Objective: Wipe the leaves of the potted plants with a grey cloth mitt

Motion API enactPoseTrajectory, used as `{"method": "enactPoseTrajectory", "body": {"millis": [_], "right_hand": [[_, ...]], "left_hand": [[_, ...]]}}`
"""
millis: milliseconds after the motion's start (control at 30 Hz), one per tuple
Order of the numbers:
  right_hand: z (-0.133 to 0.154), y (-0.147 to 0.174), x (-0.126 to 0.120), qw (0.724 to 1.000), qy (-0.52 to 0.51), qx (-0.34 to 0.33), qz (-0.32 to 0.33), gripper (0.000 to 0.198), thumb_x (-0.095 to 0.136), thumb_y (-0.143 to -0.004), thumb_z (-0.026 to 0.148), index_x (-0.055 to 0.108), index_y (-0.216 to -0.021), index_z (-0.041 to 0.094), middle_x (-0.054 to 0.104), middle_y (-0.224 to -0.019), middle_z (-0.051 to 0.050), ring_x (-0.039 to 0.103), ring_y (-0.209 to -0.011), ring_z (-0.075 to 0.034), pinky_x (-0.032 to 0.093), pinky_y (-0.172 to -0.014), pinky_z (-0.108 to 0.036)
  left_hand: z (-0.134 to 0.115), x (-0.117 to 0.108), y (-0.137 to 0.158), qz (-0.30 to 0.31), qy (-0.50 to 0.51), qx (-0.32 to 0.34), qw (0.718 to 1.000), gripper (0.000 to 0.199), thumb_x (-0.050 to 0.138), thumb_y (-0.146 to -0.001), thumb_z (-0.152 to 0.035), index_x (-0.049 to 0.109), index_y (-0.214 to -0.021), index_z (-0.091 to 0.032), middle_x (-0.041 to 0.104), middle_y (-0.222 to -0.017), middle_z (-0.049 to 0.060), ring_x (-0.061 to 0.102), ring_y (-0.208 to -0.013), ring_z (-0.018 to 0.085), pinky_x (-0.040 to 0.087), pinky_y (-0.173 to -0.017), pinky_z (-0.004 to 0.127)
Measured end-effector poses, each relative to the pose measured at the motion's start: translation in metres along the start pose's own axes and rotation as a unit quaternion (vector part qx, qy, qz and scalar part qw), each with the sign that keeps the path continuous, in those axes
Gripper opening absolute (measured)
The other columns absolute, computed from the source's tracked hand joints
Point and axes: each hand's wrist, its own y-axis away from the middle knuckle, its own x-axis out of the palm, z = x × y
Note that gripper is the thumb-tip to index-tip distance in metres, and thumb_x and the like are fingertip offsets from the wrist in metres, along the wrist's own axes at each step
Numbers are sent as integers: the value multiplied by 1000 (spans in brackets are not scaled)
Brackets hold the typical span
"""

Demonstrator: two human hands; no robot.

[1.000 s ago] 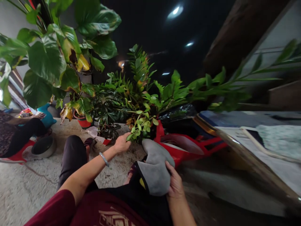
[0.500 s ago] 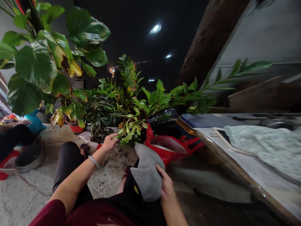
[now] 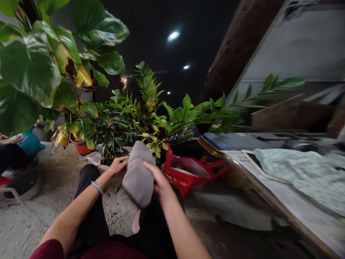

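Note:
My right hand (image 3: pixel 159 180) grips a soft grey cloth piece (image 3: pixel 140 176), thumb on its face, in front of my lap. The cloth piece is slightly blurred, and a pink strip (image 3: pixel 136 222) shows below it. My left hand (image 3: pixel 117 166), a pale bangle on its wrist, is closed just left of the cloth, with a bit of green stem at its fingertips. The fingertips are partly hidden behind the cloth's edge. Behind both hands stands a leafy plant (image 3: pixel 153 142) with small light green leaves.
A red bag (image 3: pixel 185 180) stands right of the plants, beside a table (image 3: pixel 258 187) with a patterned cloth (image 3: pixel 291 176). At the left are a big-leaved plant (image 3: pixel 29 68), a red pot (image 3: pixel 82 146) and a grey basin (image 3: pixel 31 183). Another person's dark-clothed leg (image 3: pixel 10 156) is at the left edge.
My right hand has brought the grey cloth piece up and left, close to my left hand, and turned it. My left hand has shifted slightly left with the stem.

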Motion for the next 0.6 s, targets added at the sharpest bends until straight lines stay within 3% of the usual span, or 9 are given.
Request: {"method": "enactPoseTrajectory", "body": {"millis": [67, 100, 167, 300, 367, 433, 500, 600], "right_hand": [[-24, 31, -5, 991, 126, 12, 45, 20, 88, -57, 34, 77, -70, 23, 77, -68, -6, 74, -63, -30, 61, -58, -39], [-26, 46, -10, 985, 169, 3, 38, 23, 89, -56, 36, 78, -71, 24, 78, -70, -6, 75, -66, -30, 61, -60, -39], [-10, 67, -20, 978, 208, -27, -1, 31, 90, -54, 41, 79, -76, 23, 79, -74, -7, 75, -68, -31, 62, -63, -40], [53, 53, -10, 984, 105, -117, -83, 47, 89, -55, 45, 77, -92, 17, 78, -75, -7, 75, -69, -30, 62, -67, -40], [61, 26, 6, 986, 37, -135, -87, 45, 87, -55, 42, 75, -91, 18, 78, -75, -5, 76, -72, -29, 62, -71, -40], [42, 3, 17, 994, 23, -88, -67, 36, 85, -55, 42, 74, -82, 21, 78, -72, -4, 76, -72, -29, 63, -72, -41], [3, -4, 17, 998, 57, -17, -35, 31, 84, -55, 45, 74, -75, 23, 77, -68, -6, 75, -70, -31, 62, -70, -43], [-47, 17, -2, 989, 148, 29, 8, 30, 87, -52, 46, 76, -72, 26, 77, -70, -9, 75, -68, -35, 61, -68, -49]], "left_hand": [[8, -7, -3, -1, 6, 17, 1000, 31, 76, -75, -31, 80, -100, -12, 72, -75, 4, 60, -66, 15, 45, -56, 21], [11, -9, -4, -2, 11, 13, 1000, 31, 76, -75, -31, 80, -100, -12, 72, -75, 4, 60, -65, 15, 45, -56, 21], [15, -12, -6, -2, 27, -15, 1000, 36, 74, -76, -31, 79, -106, -12, 73, -78, 5, 60, -59, 13, 43, -52, 22], [14, -11, -1, 19, 66, -30, 997, 48, 76, -75, -33, 74, -119, -14, 74, -91, 9, 60, -58, 12, 43, -50, 22], [11, -11, 3, 40, 84, -15, 996, 55, 78, -73, -36, 72, -123, -13, 73, -92, 9, 62, -62, 14, 44, -52, 22], [10, -14, 8, 44, 98, -15, 994, 57, 80, -71, -37, 72, -121, -13, 73, -89, 8, 62, -65, 15, 46, -54, 23], [12, -20, 9, 1, 104, -19, 994, 51, 81, -67, -34, 75, -114, -13, 71, -84, 7, 61, -69, 16, 47, -57, 24], [14, -39, 7, -182, 122, 2, 976, 34, 79, -64, -30, 74, -94, -15, 68, -79, 5, 61, -72, 17, 48, -61, 25]]}}
